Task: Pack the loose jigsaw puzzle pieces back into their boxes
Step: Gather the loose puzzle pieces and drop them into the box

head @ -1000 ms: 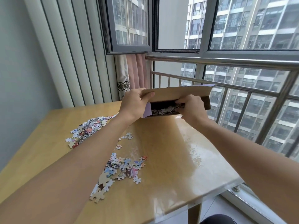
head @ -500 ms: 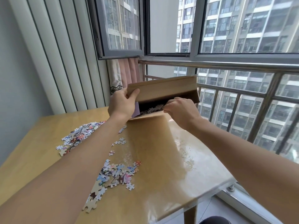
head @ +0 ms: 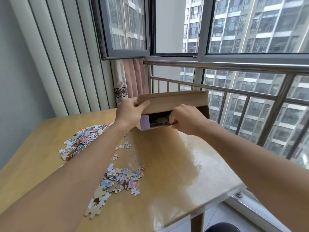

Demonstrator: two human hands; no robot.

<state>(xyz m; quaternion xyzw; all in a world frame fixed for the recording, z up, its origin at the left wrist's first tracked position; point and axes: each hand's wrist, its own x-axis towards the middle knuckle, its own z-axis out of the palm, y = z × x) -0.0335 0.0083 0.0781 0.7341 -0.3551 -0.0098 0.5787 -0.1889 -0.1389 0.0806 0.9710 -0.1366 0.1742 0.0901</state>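
Two hands are up at the far edge of the wooden table [head: 167,173], both busy with one cardboard puzzle box [head: 173,102] that sits tipped up near the railing [head: 234,66]. No lettering or brand can be read on it from this side; only plain brown card shows, plus a pale lilac end flap [head: 144,122] at its left corner. The left hand [head: 129,113] grips the box's upper left corner, thumb laid across the brown panel and fingers wrapped behind the edge. The right hand [head: 185,120] is at the dark opening along the lower front, fingers curled in around the bottom lip of the box so their tips are hidden. Inside the gap a few puzzle pieces in the box [head: 161,120] can be made out, pale shapes against shadow; how full it is cannot be told. Out on the table, a far pile of loose pieces [head: 83,139] lies spread to the left, partly behind the left forearm, and a near pile of loose pieces [head: 118,180] sits closer to the front, trailing down to some larger tan-backed ones. Several stray pieces [head: 125,145] lie between the piles. A pink curtain [head: 132,79] hangs behind the box.
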